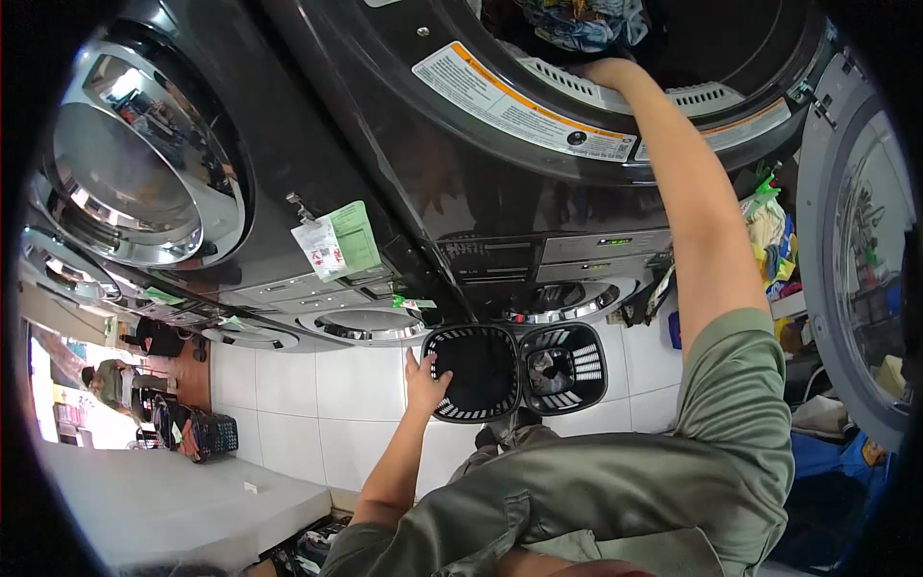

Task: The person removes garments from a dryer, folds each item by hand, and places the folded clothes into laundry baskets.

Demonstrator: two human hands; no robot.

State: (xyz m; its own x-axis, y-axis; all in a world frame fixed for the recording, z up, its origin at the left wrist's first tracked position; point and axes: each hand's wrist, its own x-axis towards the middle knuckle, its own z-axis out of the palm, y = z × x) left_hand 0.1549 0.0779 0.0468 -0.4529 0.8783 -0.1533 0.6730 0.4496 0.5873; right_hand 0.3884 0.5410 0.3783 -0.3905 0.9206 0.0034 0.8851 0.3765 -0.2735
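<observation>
My right hand (615, 73) reaches over the lip of the open dryer (524, 216), close to a bundle of blue patterned clothes (586, 24) in the drum. Its fingers are hidden beyond the lip. My left hand (425, 387) is at the left rim of a black laundry basket (471, 332), fingers spread and nothing seen in them; whether it touches the rim I cannot tell. The inside of that basket looks dark. Beside it stands a second black basket (598, 370) with some greyish cloth (550, 373) in it.
The round glass dryer door (870, 240) hangs open at the right. Colourful bagged laundry (769, 231) lies behind it. More dark machines line the left, one with paper slips (336, 240) clipped on. Another person (111, 385) is at the far left, near more baskets (213, 433).
</observation>
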